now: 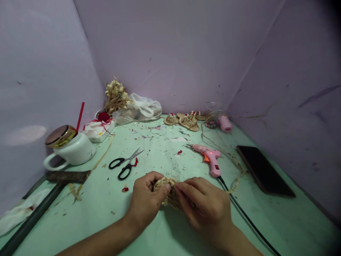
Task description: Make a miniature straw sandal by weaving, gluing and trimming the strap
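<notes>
My left hand (146,199) and my right hand (205,206) meet low in the middle of the green table (106,220). Both are closed on a small woven straw piece (166,190), a coiled tan braid lying on the table between them. My left thumb and fingers curl round its left end. The fingers of my right hand press on its right part and hide much of it. A tan braided cord (234,167) runs off to the right from under my right hand. A pink glue gun (209,158) lies just beyond my right hand.
Black-handled scissors (125,165) lie left of centre. A white mug (70,149) with a gold lid and red straw stands at left, a dark hammer (53,185) before it. A dark phone (263,170) lies at right. Finished straw pieces (186,121), a pink spool (225,123) and a plastic bag (141,108) sit by the back wall.
</notes>
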`<state>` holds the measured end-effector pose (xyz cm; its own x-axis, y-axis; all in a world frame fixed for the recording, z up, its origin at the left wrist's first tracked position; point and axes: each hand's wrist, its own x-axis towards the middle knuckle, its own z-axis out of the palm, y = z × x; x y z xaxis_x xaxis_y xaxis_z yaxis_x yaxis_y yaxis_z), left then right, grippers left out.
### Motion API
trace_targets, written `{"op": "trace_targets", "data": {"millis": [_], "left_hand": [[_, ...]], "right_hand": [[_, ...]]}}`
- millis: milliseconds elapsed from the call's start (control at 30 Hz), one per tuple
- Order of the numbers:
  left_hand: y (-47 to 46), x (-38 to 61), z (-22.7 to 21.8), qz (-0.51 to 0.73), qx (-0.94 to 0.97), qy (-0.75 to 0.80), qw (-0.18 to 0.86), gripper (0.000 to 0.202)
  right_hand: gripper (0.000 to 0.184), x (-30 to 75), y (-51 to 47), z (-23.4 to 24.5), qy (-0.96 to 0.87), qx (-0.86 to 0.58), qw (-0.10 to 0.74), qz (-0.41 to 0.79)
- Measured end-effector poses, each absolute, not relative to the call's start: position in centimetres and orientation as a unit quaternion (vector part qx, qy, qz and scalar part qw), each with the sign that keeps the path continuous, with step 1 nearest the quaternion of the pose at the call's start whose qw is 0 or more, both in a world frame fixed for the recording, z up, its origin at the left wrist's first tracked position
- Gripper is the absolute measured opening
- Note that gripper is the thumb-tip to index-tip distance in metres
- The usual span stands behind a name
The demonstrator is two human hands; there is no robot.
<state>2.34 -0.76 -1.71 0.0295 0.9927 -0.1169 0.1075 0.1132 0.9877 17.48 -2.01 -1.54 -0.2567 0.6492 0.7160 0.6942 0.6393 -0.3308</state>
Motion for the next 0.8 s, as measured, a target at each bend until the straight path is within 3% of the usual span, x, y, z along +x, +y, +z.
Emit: {"op": "trace_targets", "data": {"millis": [200, 533, 667, 800], "left_hand": [[-1.0, 2.2, -1.5, 0.435, 0.534, 0.527, 0.498, 0.017], [-1.4, 2.1, -1.2, 0.427, 0.599, 0.499, 0.458, 0.014], [-1.5, 2.0, -1.1, 0.428, 0.610, 0.488, 0.454, 0.013], [-1.5, 1.9, -1.0, 0.426, 0.604, 0.488, 0.463, 0.013]], "right_hand": [[0.011, 18.0, -1.9, -1.6, -0.795, -0.426, 0.429, 0.042], [0.010, 17.8, -1.6, -0.7, -0.680, -0.483, 0.454, 0.313], [0.007, 17.7, -1.6, -0.6, -0.643, -0.516, 0.439, 0.357], [0.016, 18.0, -1.6, -0.6, -0.678, -0.509, 0.394, 0.355]]}}
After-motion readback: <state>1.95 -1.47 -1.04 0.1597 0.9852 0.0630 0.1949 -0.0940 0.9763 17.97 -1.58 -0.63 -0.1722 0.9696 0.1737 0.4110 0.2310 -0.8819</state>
